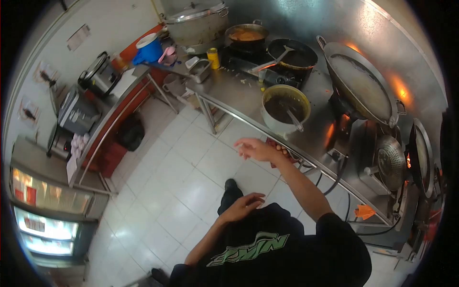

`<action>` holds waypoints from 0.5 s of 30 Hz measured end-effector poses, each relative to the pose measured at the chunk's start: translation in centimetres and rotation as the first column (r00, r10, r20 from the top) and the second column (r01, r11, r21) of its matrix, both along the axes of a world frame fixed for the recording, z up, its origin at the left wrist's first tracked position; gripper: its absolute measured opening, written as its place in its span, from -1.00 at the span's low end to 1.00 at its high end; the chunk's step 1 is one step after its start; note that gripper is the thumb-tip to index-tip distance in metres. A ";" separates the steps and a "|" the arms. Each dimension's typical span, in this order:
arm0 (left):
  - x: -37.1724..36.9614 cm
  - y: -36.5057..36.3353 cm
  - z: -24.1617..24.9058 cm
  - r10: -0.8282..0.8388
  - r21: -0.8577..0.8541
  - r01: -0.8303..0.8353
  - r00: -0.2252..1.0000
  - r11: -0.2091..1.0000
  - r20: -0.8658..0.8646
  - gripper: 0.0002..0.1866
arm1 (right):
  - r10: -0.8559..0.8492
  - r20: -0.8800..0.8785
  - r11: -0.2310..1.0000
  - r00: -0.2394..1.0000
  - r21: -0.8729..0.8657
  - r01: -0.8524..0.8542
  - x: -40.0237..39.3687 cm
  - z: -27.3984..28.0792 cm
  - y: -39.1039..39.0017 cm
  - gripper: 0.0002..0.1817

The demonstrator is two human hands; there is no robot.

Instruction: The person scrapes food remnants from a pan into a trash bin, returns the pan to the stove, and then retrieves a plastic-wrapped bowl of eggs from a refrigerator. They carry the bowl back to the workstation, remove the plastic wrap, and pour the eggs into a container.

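Observation:
My right hand [257, 149] is stretched out over the floor by the front rail of the steel counter [320, 122]. Its fingers are loosely bent and apart, with nothing in them. Closest to it stands a pot [275, 125] holding dark contents, with a metal ladle [294, 119] leaning inside. Below the counter, partly behind my right wrist, is a tray of small round brownish things [285, 151] that I cannot make out. My left hand [241, 208] hovers in front of my black shirt, empty, its fingers extended.
A large wok [398, 118] of pale liquid sits over a flame at right. A black frying pan [311, 58], an orange-filled pan [246, 36] and a big lidded pot [196, 31] stand behind. The side table [122, 98] carries cookers; a black bin bag [131, 132] is under it.

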State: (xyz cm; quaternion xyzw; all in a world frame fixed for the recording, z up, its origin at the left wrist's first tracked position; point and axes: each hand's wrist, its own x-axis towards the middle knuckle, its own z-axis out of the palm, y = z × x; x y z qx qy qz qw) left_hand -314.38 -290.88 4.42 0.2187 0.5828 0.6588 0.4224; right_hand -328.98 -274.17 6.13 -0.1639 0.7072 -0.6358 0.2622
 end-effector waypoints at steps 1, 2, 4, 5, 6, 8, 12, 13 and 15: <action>-2.8 -1.2 0.0 0.072 -0.071 -0.077 0.995 0.995 -0.064 -0.66 | -0.062 -0.074 0.998 0.995 -0.008 0.062 -2.9 1.0 -0.2 -0.73; -5.7 -2.1 0.4 0.145 -0.127 -0.162 0.980 0.979 -0.133 -0.66 | -0.208 -0.130 0.978 0.969 -0.024 0.206 -6.4 1.6 0.3 -0.76; -10.7 -4.2 1.4 0.207 -0.099 -0.220 0.970 0.970 -0.128 -0.68 | -0.515 -0.169 0.857 0.840 -0.087 0.508 -12.2 1.2 2.1 -0.81; -13.4 -5.2 1.5 0.245 -0.096 -0.253 0.965 0.963 -0.090 -0.68 | -0.665 -0.157 0.747 0.730 -0.127 0.653 -15.5 1.2 3.9 -0.83; -15.4 -6.0 1.5 0.282 -0.103 -0.284 0.959 0.953 -0.033 -0.69 | -0.727 -0.327 0.640 0.603 -0.006 0.768 -18.1 1.5 6.0 -0.85; -19.8 -7.0 1.0 0.295 -0.116 -0.303 0.952 0.946 -0.085 -0.70 | -0.899 0.001 0.429 0.439 -0.203 0.880 -22.1 2.2 8.9 -0.78; -27.6 -7.4 1.8 0.263 -0.127 -0.278 0.957 0.952 -0.123 -0.70 | -0.984 0.064 0.166 0.163 0.043 0.985 -29.6 3.1 12.4 -0.70; -29.1 -7.2 1.1 0.267 -0.114 -0.282 0.955 0.952 -0.132 -0.71 | -0.983 0.075 0.166 0.168 -0.032 0.986 -32.3 0.2 14.2 -0.65; -31.6 -6.6 0.7 0.289 -0.122 -0.302 0.951 0.946 -0.114 -0.70 | -0.962 0.137 0.230 0.237 -0.065 0.971 -34.1 -2.5 15.9 -0.65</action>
